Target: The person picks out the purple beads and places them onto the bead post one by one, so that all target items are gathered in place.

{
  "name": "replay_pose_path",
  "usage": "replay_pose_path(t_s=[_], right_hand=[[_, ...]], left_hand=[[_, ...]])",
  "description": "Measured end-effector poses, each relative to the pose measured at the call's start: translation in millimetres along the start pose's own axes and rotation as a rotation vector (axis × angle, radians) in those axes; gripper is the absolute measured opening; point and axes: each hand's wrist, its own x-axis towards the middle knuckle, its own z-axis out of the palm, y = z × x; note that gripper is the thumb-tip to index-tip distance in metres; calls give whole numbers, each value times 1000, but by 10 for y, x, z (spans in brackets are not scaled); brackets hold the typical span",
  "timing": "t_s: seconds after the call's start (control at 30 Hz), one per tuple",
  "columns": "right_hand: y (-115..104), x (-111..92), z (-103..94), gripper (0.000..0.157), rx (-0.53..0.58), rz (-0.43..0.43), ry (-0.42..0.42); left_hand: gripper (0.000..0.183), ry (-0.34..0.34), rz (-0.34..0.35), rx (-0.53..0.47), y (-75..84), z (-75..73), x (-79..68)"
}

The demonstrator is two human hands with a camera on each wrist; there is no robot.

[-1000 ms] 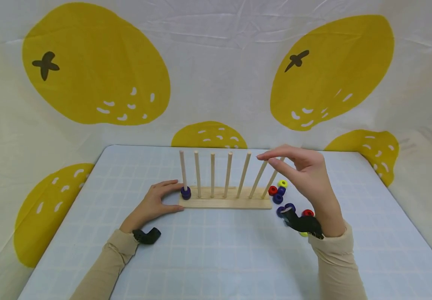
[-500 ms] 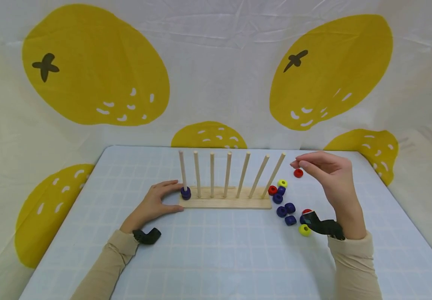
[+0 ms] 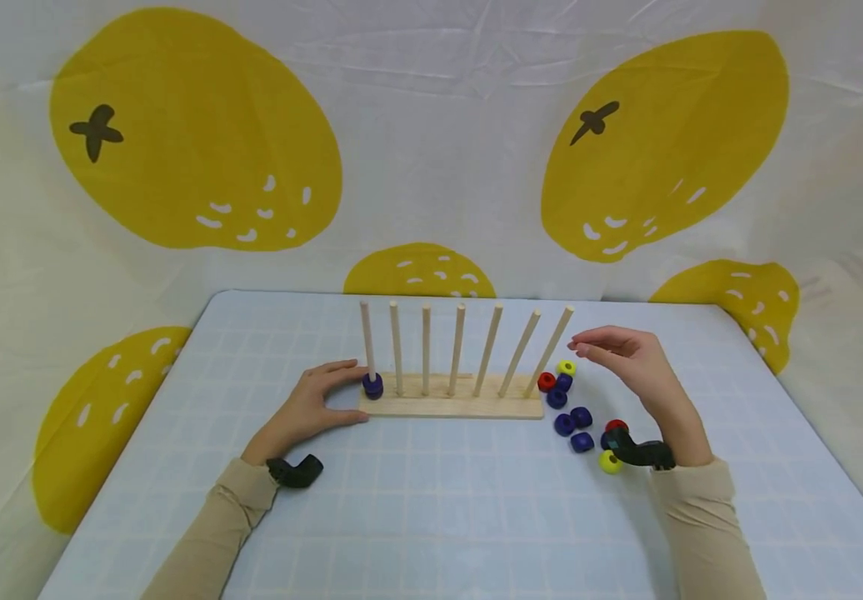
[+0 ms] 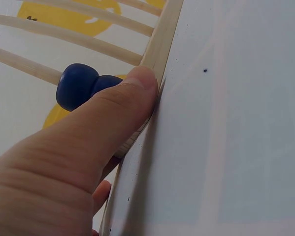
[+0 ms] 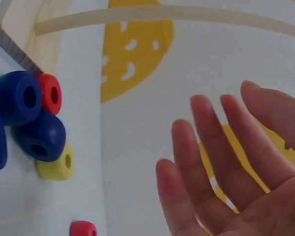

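Observation:
A wooden peg rack (image 3: 450, 407) stands mid-table, its several upright pegs rising from a flat base. My left hand (image 3: 315, 404) holds the base's left end, with the thumb (image 4: 113, 110) along the front edge and the fingers behind. Two blue beads (image 4: 77, 87) sit stacked on the leftmost peg. My right hand (image 3: 630, 358) hovers past the rack's right end with its fingers extended and nothing between them. Beneath and left of it lie loose blue beads (image 3: 564, 424), a red bead (image 3: 546, 382) and a yellow bead (image 3: 566, 367).
Nearer me on the right, a yellow bead (image 3: 611, 462) and a red bead (image 3: 616, 426) lie by the right wrist's camera. Another red bead (image 5: 83, 229) shows low in the right wrist view. A fruit-print cloth (image 3: 439, 167) hangs behind the table (image 3: 401, 517).
My right hand moved right from above the rightmost pegs, then came slightly lower and back left. It now hides a red bead seen half a second ago. The left hand stays put.

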Motion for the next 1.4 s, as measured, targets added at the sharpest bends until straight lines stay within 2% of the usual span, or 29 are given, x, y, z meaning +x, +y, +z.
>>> replay_pose_path(t_s=[0.1, 0.2, 0.4, 0.63, 1.03, 1.4], right_hand=[[100, 22, 13, 34, -67, 89, -46], [183, 46, 27, 37, -96, 151, -58], [317, 81, 65, 35, -143, 207, -71], [381, 93, 105, 30, -178, 222, -93], [372, 101, 139, 32, -203, 223, -96], [390, 122, 174, 27, -256, 213, -67]], left_hand=[[70, 2, 0, -5, 3, 1, 1], [70, 2, 3, -4, 8, 0, 5], [70, 0, 2, -3, 12, -2, 16], [70, -1, -5, -4, 12, -2, 11], [69, 11, 24, -13, 42, -9, 3], [69, 12, 20, -9, 39, -6, 2]])
